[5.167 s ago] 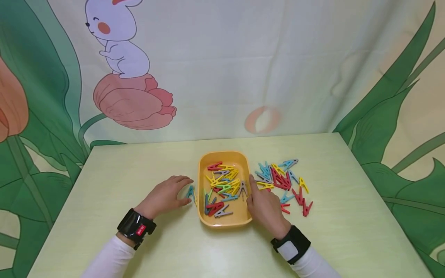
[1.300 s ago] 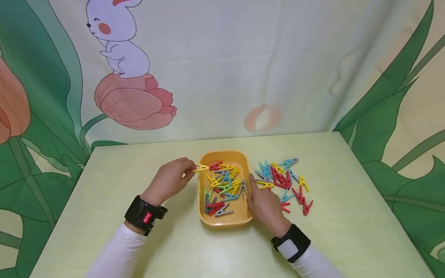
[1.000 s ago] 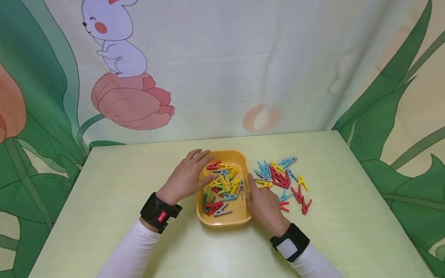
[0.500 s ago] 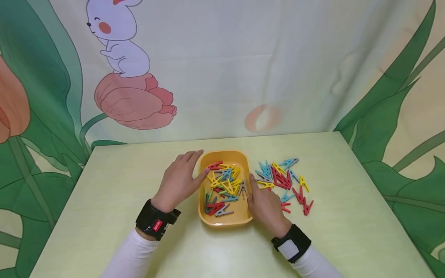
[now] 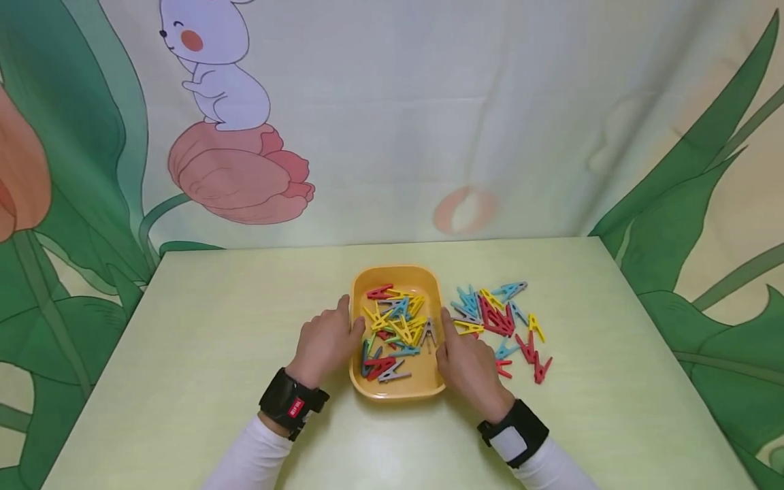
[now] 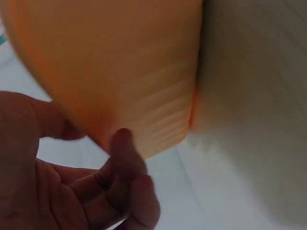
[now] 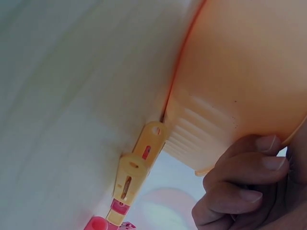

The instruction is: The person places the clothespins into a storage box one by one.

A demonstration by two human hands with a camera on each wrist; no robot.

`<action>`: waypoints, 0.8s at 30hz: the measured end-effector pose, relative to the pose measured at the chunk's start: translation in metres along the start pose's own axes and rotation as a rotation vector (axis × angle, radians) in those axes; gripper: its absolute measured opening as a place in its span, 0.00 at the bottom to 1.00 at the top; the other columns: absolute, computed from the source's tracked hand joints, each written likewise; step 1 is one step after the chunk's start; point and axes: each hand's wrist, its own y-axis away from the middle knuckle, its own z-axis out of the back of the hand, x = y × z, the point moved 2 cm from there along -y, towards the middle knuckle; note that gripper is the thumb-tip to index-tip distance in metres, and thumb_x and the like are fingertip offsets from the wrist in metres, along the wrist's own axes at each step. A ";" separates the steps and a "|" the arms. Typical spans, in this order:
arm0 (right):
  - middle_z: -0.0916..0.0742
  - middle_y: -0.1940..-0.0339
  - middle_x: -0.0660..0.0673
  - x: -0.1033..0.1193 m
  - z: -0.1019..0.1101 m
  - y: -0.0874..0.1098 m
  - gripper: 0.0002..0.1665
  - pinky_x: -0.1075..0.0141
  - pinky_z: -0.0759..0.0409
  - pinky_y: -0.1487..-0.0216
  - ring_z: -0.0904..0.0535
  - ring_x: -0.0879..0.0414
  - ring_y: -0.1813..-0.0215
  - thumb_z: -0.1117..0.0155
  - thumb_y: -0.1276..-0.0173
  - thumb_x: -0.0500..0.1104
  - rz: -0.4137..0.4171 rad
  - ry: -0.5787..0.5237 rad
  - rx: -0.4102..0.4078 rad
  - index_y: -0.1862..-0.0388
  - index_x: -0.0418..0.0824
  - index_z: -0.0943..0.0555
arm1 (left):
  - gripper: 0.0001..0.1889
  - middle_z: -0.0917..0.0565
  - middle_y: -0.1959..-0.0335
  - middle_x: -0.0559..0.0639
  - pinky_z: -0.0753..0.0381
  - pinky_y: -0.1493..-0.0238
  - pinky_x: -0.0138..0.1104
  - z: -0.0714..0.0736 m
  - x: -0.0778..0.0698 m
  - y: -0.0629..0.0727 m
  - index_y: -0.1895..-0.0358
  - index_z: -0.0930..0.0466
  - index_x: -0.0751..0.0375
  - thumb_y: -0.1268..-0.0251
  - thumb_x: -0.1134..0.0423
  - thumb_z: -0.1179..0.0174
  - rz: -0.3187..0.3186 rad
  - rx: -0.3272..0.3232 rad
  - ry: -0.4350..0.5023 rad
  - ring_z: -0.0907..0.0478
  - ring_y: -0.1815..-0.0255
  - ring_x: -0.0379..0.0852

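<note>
Left hand [image 5: 322, 346] and right hand [image 5: 470, 371] each grip opposite sides of the yellow tray [image 5: 397, 392], containing assorted clothespins [image 5: 380, 368]; loose clothespins [image 5: 497, 318] lie right of it on the surface [image 5: 625, 408].

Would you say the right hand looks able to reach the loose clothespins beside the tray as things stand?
Probably yes: the loose clothespins lie close beside the right hand with nothing seen in between, though it grips the tray and must first let go.
</note>
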 end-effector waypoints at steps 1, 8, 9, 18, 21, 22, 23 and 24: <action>0.30 0.88 0.50 0.000 0.000 0.000 0.38 0.67 0.44 0.83 0.36 0.56 0.88 0.44 0.29 0.42 -0.001 0.003 0.000 0.22 0.41 0.42 | 0.33 0.19 0.75 0.55 0.35 0.80 0.36 -0.003 0.000 0.000 0.28 0.38 0.70 0.28 0.50 0.49 -0.009 0.004 0.005 0.26 0.79 0.48; 0.30 0.88 0.50 0.002 0.008 0.001 0.38 0.67 0.44 0.83 0.36 0.56 0.87 0.44 0.29 0.42 0.009 0.013 -0.008 0.22 0.40 0.41 | 0.32 0.27 0.84 0.50 0.38 0.83 0.34 -0.013 -0.004 0.002 0.26 0.45 0.73 0.26 0.59 0.51 -0.052 -0.023 0.048 0.30 0.85 0.46; 0.30 0.87 0.50 0.002 0.010 0.001 0.38 0.67 0.44 0.82 0.35 0.56 0.87 0.44 0.29 0.42 0.007 0.014 -0.004 0.22 0.40 0.42 | 0.32 0.28 0.85 0.49 0.39 0.84 0.33 -0.014 -0.005 0.002 0.26 0.45 0.73 0.26 0.60 0.51 -0.060 -0.033 0.055 0.31 0.86 0.45; 0.29 0.87 0.49 0.000 0.011 0.001 0.38 0.67 0.42 0.82 0.35 0.55 0.87 0.44 0.28 0.44 -0.037 0.004 0.015 0.22 0.42 0.41 | 0.31 0.30 0.87 0.48 0.41 0.84 0.33 -0.014 -0.008 0.002 0.27 0.43 0.74 0.28 0.63 0.50 -0.095 -0.081 0.029 0.33 0.87 0.44; 0.30 0.88 0.50 -0.001 0.009 0.003 0.38 0.67 0.42 0.82 0.35 0.55 0.87 0.44 0.28 0.47 -0.064 -0.019 0.033 0.22 0.44 0.41 | 0.31 0.28 0.86 0.49 0.39 0.84 0.34 -0.014 -0.008 0.003 0.27 0.43 0.75 0.29 0.63 0.49 -0.111 -0.072 0.004 0.31 0.86 0.44; 0.30 0.88 0.50 -0.001 0.008 0.003 0.38 0.67 0.43 0.83 0.35 0.55 0.87 0.43 0.28 0.49 -0.061 -0.019 0.035 0.22 0.44 0.41 | 0.31 0.27 0.85 0.49 0.39 0.84 0.34 -0.015 -0.008 0.004 0.27 0.42 0.75 0.29 0.63 0.49 -0.112 -0.073 -0.007 0.30 0.85 0.44; 0.30 0.87 0.50 -0.001 0.009 0.003 0.39 0.66 0.43 0.83 0.35 0.56 0.87 0.42 0.28 0.51 -0.053 -0.019 0.031 0.22 0.44 0.41 | 0.31 0.27 0.84 0.50 0.38 0.84 0.34 -0.015 -0.007 0.004 0.27 0.42 0.75 0.29 0.63 0.49 -0.111 -0.075 -0.017 0.30 0.85 0.45; 0.29 0.87 0.50 -0.001 0.011 0.003 0.40 0.66 0.43 0.83 0.35 0.56 0.87 0.42 0.28 0.53 -0.043 -0.017 0.025 0.22 0.44 0.41 | 0.31 0.26 0.84 0.50 0.38 0.84 0.35 -0.014 -0.007 0.004 0.28 0.42 0.75 0.29 0.63 0.48 -0.108 -0.079 -0.024 0.30 0.85 0.45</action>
